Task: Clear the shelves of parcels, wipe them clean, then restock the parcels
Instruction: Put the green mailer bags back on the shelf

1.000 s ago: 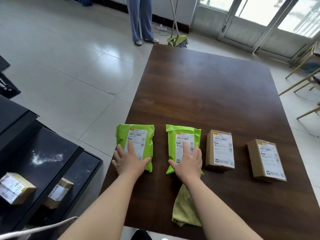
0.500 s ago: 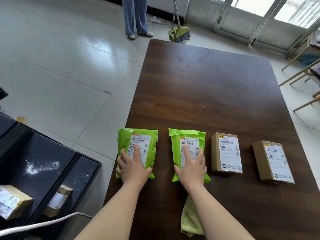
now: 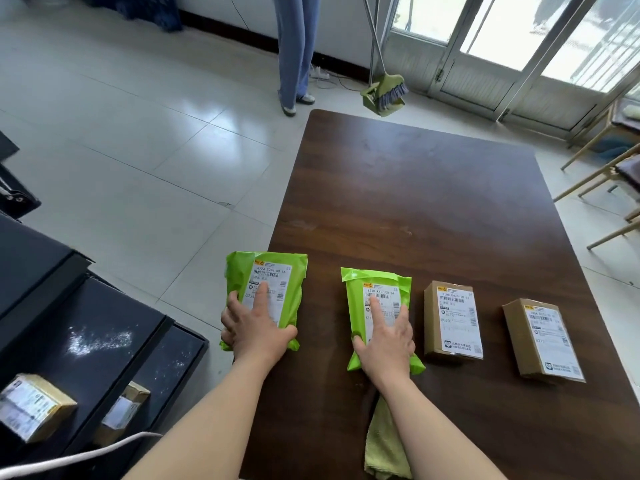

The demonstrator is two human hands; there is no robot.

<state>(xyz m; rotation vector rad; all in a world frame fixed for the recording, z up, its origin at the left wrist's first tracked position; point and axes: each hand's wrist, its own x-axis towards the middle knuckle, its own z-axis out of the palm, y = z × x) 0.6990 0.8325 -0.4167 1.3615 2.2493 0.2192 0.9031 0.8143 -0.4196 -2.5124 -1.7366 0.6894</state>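
Two green mailer parcels lie at the near end of the dark wooden table point(image 3: 415, 202). My left hand point(image 3: 254, 329) grips the left green parcel point(image 3: 273, 271), thumb on its right edge and fingers round its left edge; this parcel overhangs the table's left side. My right hand point(image 3: 386, 341) holds the right green parcel point(image 3: 377, 282), thumb hooked at its left edge and fingers spread on the label. Two cardboard box parcels point(image 3: 452, 323) point(image 3: 543, 341) lie to the right. A yellow-green cloth point(image 3: 384, 445) lies under my right forearm.
A dark shelf unit point(image 3: 104, 306) stands to the left, dusted with white specks, holding two small boxes point(image 3: 31, 407) point(image 3: 121, 414). A white cable point(image 3: 69, 459) crosses the lower left. A person's legs point(image 3: 294, 46), a broom and dustpan point(image 3: 384, 95) and chairs point(image 3: 616, 174) stand beyond.
The left green parcel has shifted left under my left hand and now hangs past the table edge. The right parcel and both boxes stay put. The camera has tilted up slightly.
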